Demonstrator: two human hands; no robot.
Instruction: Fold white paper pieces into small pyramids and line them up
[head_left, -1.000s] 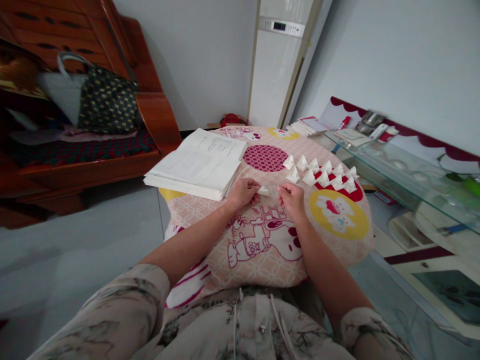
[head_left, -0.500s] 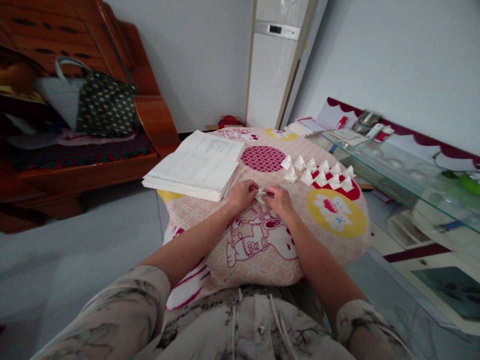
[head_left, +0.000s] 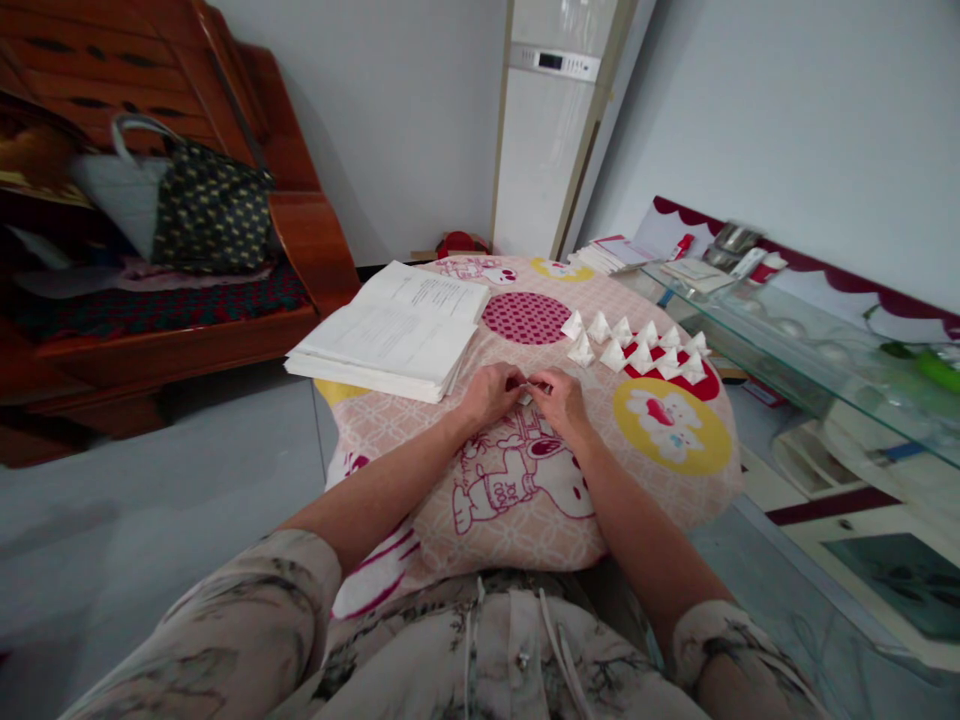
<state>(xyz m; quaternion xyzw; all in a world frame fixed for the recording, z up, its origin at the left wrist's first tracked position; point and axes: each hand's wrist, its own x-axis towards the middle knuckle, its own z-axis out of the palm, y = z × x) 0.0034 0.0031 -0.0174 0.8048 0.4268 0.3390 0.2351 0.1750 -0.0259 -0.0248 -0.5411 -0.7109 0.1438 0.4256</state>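
Observation:
Just in front of me, a small piece of folded white paper (head_left: 526, 398) is pinched between my two hands, mostly covered by the fingers. My left hand (head_left: 491, 393) is closed on its left side. On its right side my right hand (head_left: 559, 397) grips it, and the fingertips of both hands nearly meet. Several folded white paper pyramids (head_left: 642, 357) stand in two rows beyond my right hand. To the left lies a thick stack of printed white sheets (head_left: 390, 330), its near corner close to my left wrist.
A patterned pink cloth (head_left: 420, 450) covers the round table. At the right is a glass-topped cabinet (head_left: 810, 340) with a metal bowl (head_left: 739, 238) and papers. A wooden bench (head_left: 315, 240) with a dark patterned bag (head_left: 214, 205) stands left; a tall white air conditioner (head_left: 540, 140) is behind.
My hands have drawn closer together over the folded paper, and less of it shows between the fingers. The pyramids and the stack of sheets have stayed put.

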